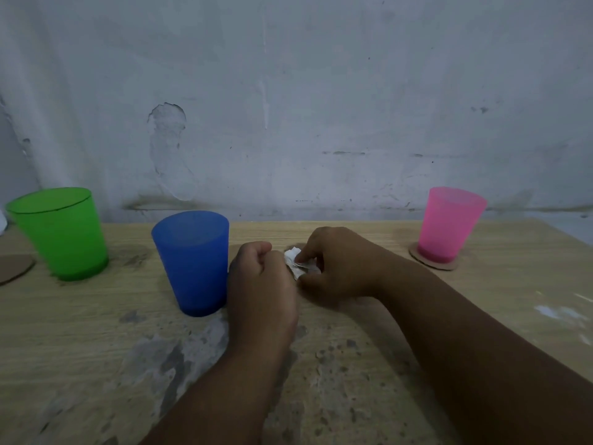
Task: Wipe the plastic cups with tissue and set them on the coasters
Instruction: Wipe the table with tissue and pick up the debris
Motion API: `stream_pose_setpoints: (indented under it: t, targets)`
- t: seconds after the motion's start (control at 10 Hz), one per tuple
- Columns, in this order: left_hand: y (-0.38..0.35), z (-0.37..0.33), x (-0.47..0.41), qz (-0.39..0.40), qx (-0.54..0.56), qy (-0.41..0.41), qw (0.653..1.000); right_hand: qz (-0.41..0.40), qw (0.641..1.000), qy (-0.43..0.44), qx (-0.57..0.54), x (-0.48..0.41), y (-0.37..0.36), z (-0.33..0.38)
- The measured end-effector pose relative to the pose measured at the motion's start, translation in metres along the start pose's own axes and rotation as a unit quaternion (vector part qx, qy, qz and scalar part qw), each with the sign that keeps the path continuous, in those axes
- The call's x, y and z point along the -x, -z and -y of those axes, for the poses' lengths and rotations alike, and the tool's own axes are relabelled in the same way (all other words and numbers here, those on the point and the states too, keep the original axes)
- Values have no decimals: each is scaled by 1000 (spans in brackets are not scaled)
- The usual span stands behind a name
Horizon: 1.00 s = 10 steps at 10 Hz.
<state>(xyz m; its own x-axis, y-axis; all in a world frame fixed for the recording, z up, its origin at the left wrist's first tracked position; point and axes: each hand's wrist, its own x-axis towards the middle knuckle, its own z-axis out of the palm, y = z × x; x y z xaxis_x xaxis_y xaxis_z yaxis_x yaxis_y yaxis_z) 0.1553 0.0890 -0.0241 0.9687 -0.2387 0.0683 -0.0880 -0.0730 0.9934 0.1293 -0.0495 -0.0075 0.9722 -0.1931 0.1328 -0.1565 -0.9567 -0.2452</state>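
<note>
A crumpled white tissue (294,261) sits between my two hands at the middle of the wooden table (96,332). My right hand (337,268) pinches it with curled fingers. My left hand (260,281) is curled in a fist against the tissue's left edge; its grip on the tissue is hidden. A blue cup (192,261) stands upright on the bare table just left of my left hand. A green cup (61,232) stands further left, beside a cardboard coaster (14,268). A pink cup (449,224) stands on a coaster (433,263) at the right.
A stained grey wall (288,107) runs right behind the table's back edge. The table's right edge slants down at the far right. Part of a brown disc (296,245), possibly another coaster, shows behind my hands.
</note>
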Motion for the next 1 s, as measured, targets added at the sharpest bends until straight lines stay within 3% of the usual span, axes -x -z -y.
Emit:
stream_pose_setpoints:
  t: [0.2, 0.4, 0.6, 0.7, 0.8, 0.9, 1.0]
  targets:
    - [0, 1, 0, 1, 2, 0, 1000, -69, 997, -11, 14, -5, -6, -3]
    - [-2, 3, 1, -2, 8, -4, 1000, -179, 974, -138, -19, -14, -7, -30]
    - [-3, 7, -3, -1, -2, -16, 1000, -65, 977, -203, 15, -49, -16, -16]
    - [-3, 7, -4, 3, -12, -16, 1000, -9, 981, -192, 38, -63, -22, -13]
    - [-3, 7, -4, 2, -15, -16, 1000, -70, 993, -72, 65, -28, -21, 0]
    - [-2, 5, -4, 4, -13, -16, 1000, -79, 996, 1, 38, -26, -21, 2]
    - [-1, 4, -3, 5, -7, -12, 1000, -85, 996, -16, 4, -24, -12, -7]
